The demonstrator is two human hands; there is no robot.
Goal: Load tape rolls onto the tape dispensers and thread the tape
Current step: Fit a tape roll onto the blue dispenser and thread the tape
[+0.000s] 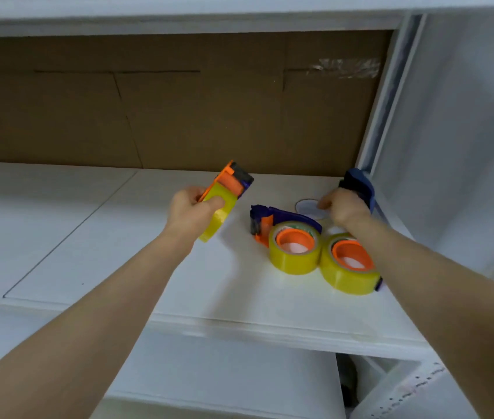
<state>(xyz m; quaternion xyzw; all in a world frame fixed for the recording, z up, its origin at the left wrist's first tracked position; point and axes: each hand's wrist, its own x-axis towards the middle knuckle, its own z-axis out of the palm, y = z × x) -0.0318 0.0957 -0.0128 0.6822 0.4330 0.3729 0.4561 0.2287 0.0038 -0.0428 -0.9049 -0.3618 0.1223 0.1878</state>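
No writing can be read; a green print on the core of the middle tape roll (295, 261) is too blurred to make out. There are three yellow tape rolls, each on an orange hub. The left hand (191, 211), at 10 o'clock from the middle roll, is curled round a raised dispenser (233, 179) carrying one roll, its thumb on the tape. A second dispenser (270, 214) lies on the white shelf (118, 237) with the middle roll. Touching it at 3 o'clock is the right-side roll (345, 279). The right hand (345, 207), at 1 o'clock, grips a blue dispenser body (360, 182); whether that carries the right-side roll I cannot tell. Brown cardboard (179, 116) backs the shelf.
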